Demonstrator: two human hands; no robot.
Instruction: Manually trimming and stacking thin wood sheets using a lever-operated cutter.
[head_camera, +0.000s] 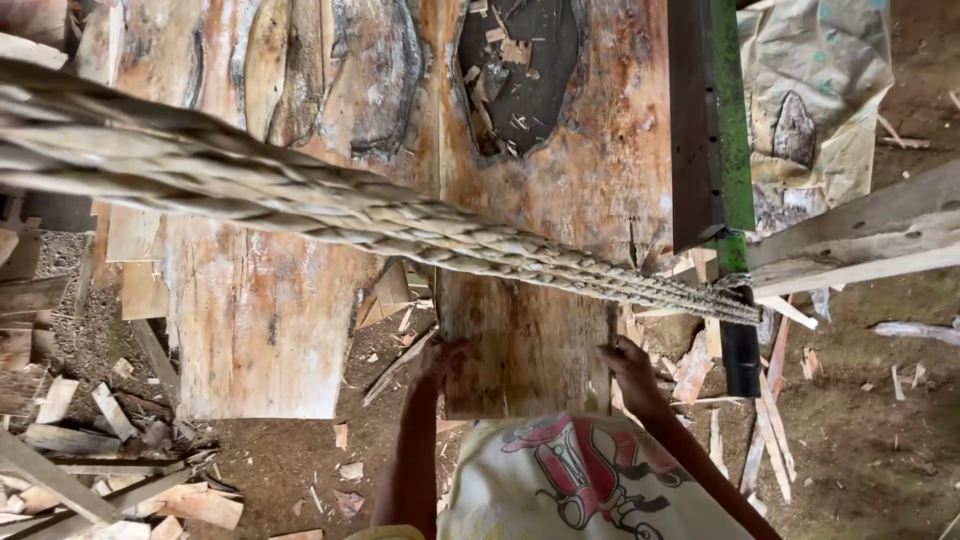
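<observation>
Plank (525, 345) gripped by both hands above chip-littered dirt floor (860, 440).

Bare-armed person wears a pale shirt (590, 480) with red graphic print.

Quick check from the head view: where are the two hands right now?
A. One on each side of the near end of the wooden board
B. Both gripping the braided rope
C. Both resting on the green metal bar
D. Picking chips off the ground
A: the left hand and right hand each grip a side of the wooden board at its near end, below the braided rope.
</observation>
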